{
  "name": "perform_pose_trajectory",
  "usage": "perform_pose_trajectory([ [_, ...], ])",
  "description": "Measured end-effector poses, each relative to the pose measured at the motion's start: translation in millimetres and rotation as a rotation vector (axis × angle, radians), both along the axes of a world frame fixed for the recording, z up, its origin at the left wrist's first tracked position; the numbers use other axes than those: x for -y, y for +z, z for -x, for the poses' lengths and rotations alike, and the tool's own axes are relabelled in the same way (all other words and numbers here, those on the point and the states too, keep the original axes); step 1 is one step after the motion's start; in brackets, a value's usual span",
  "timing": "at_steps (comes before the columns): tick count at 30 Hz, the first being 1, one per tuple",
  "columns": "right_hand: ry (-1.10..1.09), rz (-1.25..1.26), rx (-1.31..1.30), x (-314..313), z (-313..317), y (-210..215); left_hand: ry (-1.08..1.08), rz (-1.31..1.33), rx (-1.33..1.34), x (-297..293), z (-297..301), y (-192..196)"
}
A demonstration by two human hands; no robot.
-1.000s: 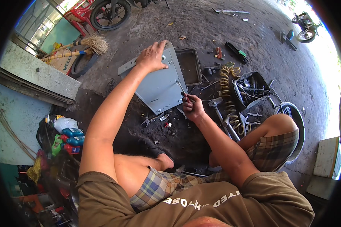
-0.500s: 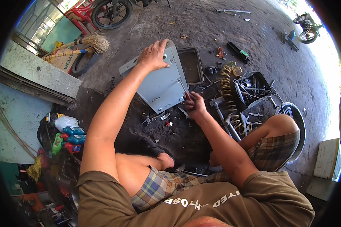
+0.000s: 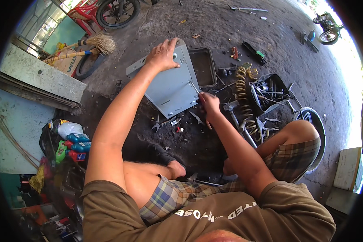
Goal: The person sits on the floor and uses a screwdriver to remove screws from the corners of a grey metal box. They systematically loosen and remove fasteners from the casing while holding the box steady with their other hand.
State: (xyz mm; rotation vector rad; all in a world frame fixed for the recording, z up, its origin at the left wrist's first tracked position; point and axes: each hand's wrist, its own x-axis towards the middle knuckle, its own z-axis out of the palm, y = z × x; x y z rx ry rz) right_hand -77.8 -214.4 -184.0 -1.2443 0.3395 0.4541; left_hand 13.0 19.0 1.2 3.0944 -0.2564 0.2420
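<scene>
A grey metal case [image 3: 165,90] with vent slots and small round feet lies tilted on the ground in front of me. Over its far edge my left hand [image 3: 164,56] is closed, the thumb pressed on the flat panel. My right hand [image 3: 210,104] is wrapped round a screwdriver [image 3: 194,86] at the case's right side. The shaft slants up and left over the panel; its tip meets the surface near the right edge. Most of the handle is hidden by my fingers. Whether a screw sits under the tip is too small to tell.
A dark tray [image 3: 209,66] lies behind the case. To the right are a coiled hose [image 3: 241,86], a hammer [image 3: 231,107] and a bin of tools [image 3: 270,105]. Pliers [image 3: 159,124] lie near the case. Bottles [image 3: 78,138] stand at left, a broom [image 3: 103,43] behind them.
My right hand has turned about the screwdriver handle, its back now more upward, the fingers shifted. The left hand and the case have stayed nearly in place.
</scene>
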Motion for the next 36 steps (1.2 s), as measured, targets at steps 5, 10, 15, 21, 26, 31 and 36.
perform_pose_trajectory([
  [5, 0.123, 0.03, 0.021, -7.6, 1.4, -3.1, 0.013, -0.007, -0.05, -0.9, -0.7, 1.2],
  [10, 0.033, -0.495, -0.277, -4.0, 1.5, -2.9, 0.011, -0.01, 0.0, 0.0, 0.7, -1.5],
  [15, 0.162, 0.2, 0.247, 2.5, -10.7, -15.5, 0.005, -0.01, 0.003, -0.2, 3.4, -1.4],
  [21, 0.129, -0.878, -0.422, -0.2, -9.5, -31.7, 0.006, -0.002, -0.013, 1.9, 6.5, 2.7],
  [26, 0.078, 0.088, 0.304, 2.7, -5.8, -26.4, 0.011, -0.001, -0.029, 1.9, 4.1, 2.2],
  [31, 0.101, -0.083, -0.006, -3.4, -1.1, -18.8, -0.001, 0.007, -0.003, 0.3, 3.0, -0.8],
  [36, 0.164, -0.146, 0.064, -2.0, -6.5, -23.1, 0.007, 0.01, -0.006, 0.1, 0.9, 0.4],
])
